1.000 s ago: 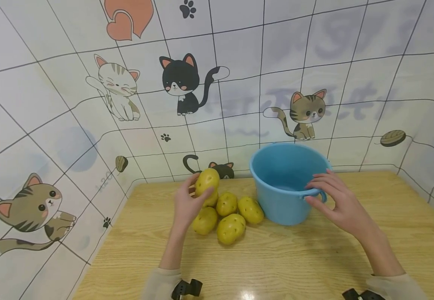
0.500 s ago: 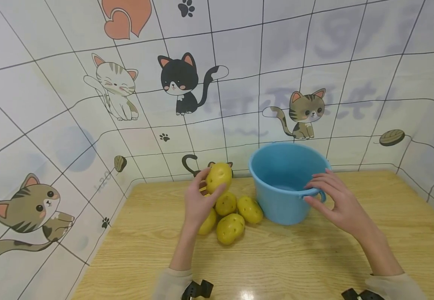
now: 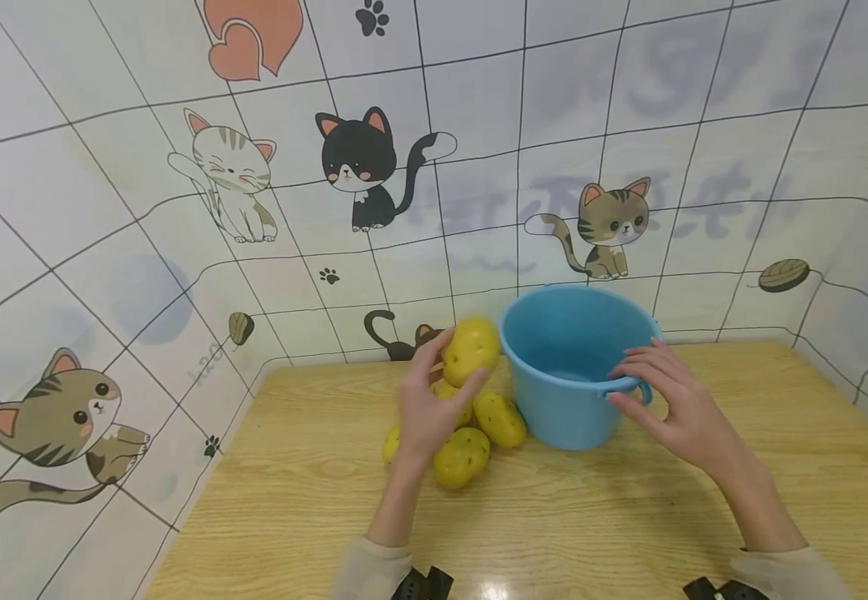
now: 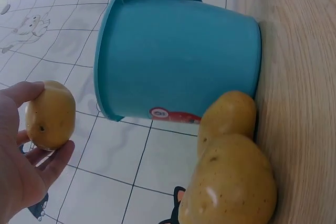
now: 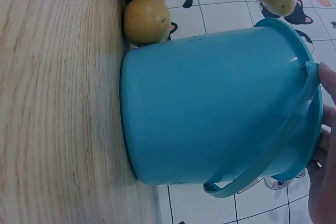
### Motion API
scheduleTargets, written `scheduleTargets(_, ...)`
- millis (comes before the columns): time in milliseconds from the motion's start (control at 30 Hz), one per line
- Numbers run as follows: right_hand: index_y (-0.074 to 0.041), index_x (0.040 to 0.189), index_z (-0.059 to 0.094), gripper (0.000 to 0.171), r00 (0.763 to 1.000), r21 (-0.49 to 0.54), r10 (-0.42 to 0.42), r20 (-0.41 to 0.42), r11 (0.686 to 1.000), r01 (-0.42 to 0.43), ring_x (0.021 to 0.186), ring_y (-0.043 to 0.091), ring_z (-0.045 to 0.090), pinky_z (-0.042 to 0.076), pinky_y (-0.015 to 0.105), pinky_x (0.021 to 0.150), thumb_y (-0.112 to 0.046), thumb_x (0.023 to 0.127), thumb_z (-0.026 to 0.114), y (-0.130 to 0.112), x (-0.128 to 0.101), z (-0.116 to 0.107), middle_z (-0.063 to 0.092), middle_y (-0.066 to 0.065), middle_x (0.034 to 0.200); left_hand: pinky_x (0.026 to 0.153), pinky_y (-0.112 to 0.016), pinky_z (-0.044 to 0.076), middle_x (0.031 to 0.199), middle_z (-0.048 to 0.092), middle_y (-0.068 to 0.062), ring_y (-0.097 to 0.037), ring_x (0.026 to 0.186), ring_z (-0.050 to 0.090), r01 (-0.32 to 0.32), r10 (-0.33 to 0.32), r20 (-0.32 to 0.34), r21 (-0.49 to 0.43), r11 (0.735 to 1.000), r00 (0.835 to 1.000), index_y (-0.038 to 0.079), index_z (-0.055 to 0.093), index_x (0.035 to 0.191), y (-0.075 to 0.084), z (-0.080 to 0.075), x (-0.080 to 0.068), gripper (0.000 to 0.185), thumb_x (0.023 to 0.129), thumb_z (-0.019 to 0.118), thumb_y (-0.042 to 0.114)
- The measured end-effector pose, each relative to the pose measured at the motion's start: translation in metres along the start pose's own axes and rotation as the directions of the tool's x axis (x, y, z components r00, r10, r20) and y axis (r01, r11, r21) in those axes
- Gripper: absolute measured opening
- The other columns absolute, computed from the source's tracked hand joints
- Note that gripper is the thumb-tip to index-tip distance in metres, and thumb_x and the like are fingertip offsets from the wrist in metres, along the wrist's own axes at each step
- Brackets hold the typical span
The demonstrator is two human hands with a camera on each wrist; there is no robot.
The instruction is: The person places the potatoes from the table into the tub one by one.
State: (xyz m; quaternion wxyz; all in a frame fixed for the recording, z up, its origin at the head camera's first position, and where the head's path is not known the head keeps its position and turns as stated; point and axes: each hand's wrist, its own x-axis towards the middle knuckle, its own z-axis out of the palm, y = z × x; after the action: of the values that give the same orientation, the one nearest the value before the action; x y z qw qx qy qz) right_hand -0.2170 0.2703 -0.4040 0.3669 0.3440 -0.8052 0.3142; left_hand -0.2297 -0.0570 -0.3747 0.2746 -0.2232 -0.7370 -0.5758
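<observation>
Your left hand (image 3: pixel 428 408) grips a potato (image 3: pixel 469 350) in curled fingers, raised just left of the bucket rim. Below it, the other potatoes (image 3: pixel 464 454) lie heaped on the table (image 3: pixel 599 517) beside the bucket (image 3: pixel 564 367). The bucket stands upright; no contents show inside. Your right hand (image 3: pixel 674 400) rests relaxed fingers on its rim by the handle.

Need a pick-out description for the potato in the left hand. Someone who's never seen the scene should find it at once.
Start at the blue bucket standing on the wooden table by the cat-tiled wall. Just left of its rim, the left hand holds the potato up in the air. The other potatoes lie in a cluster on the table below; this is the only one off the surface and in a grip.
</observation>
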Motion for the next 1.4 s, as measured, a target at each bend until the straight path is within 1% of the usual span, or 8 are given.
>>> scheduleTargets(300,-0.009,0.107,0.071,0.044,1.000,0.001,-0.004,0.004,1.000,0.004,0.115,0.029,0.052,0.021,0.042,0.122,-0.051,0.098,0.062,0.000,0.001,0.001,0.066,0.006,0.109,0.088,-0.043,0.055,0.135,0.061,-0.009,-0.026,0.116,0.060,-0.150,0.150,0.008,-0.056,0.987,0.989,0.007,0.058,0.140,0.003,0.016,-0.001,0.063,0.082,0.084,0.011)
scheduleTargets(433,-0.011,0.107,0.071,0.041,1.000,0.004,-0.008,0.008,1.000,0.008,0.114,0.028,0.052,0.021,0.042,0.122,-0.050,0.098,0.062,0.000,0.001,0.001,0.066,0.006,0.109,0.089,-0.038,0.054,0.135,0.061,-0.006,-0.022,0.116,0.059,-0.174,0.175,0.002,-0.048,0.984,0.985,0.008,0.057,0.140,0.004,0.025,0.001,0.062,0.084,0.082,0.013)
scheduleTargets(533,-0.011,0.107,0.071,0.039,1.000,0.003,-0.008,0.012,1.000,0.008,0.114,0.028,0.052,0.021,0.042,0.122,-0.048,0.098,0.063,0.000,0.001,0.000,0.066,0.006,0.110,0.089,-0.035,0.053,0.135,0.061,-0.003,-0.020,0.115,0.060,-0.170,0.170,0.003,-0.042,0.985,0.985,0.009,0.058,0.140,0.006,0.032,0.003,0.060,0.084,0.082,0.016)
scheduleTargets(700,-0.011,0.107,0.071,0.037,1.000,0.007,-0.004,0.017,1.000,0.004,0.115,0.027,0.052,0.020,0.042,0.122,-0.046,0.098,0.064,-0.001,0.001,-0.001,0.066,0.005,0.110,0.087,-0.035,0.054,0.134,0.063,-0.005,-0.020,0.112,0.061,-0.177,0.177,-0.005,-0.025,0.984,0.984,0.006,0.060,0.137,0.010,0.041,0.007,0.059,0.083,0.082,0.017)
scheduleTargets(1033,-0.010,0.107,0.071,0.040,1.000,-0.002,0.008,0.022,1.000,-0.008,0.116,0.028,0.052,0.020,0.043,0.122,-0.049,0.098,0.063,-0.001,0.001,-0.002,0.066,0.006,0.110,0.086,-0.034,0.054,0.136,0.061,-0.008,-0.020,0.117,0.058,-0.156,0.157,0.030,-0.039,0.987,0.987,0.006,0.059,0.138,0.009,0.056,0.015,0.059,0.084,0.081,0.017)
scheduleTargets(1200,-0.011,0.108,0.071,0.031,0.999,-0.007,0.027,0.034,1.000,-0.027,0.116,0.027,0.052,0.020,0.046,0.122,-0.039,0.095,0.070,-0.001,0.000,-0.003,0.066,0.005,0.111,0.087,-0.031,0.053,0.138,0.059,-0.007,-0.019,0.118,0.057,-0.121,0.124,0.061,-0.039,0.992,0.990,0.008,0.059,0.139,0.011,0.062,0.016,0.060,0.085,0.081,0.019)
scheduleTargets(1300,-0.011,0.109,0.071,0.025,0.997,-0.008,0.058,0.058,0.998,-0.058,0.118,0.026,0.051,0.019,0.048,0.122,-0.030,0.092,0.075,-0.002,0.000,-0.004,0.065,0.005,0.112,0.086,-0.029,0.053,0.138,0.059,-0.008,-0.020,0.115,0.058,-0.121,0.123,0.075,-0.024,0.992,0.990,0.007,0.059,0.140,0.012,0.066,0.016,0.061,0.085,0.081,0.019)
scheduleTargets(1400,-0.011,0.109,0.071,0.025,0.997,-0.010,0.054,0.056,0.999,-0.053,0.118,0.025,0.052,0.019,0.047,0.122,-0.030,0.092,0.075,-0.002,-0.001,-0.004,0.065,0.005,0.112,0.084,-0.028,0.053,0.137,0.059,-0.010,-0.021,0.111,0.059,-0.130,0.130,0.075,-0.001,0.991,0.989,0.006,0.059,0.139,0.012,0.069,0.017,0.060,0.085,0.081,0.019)
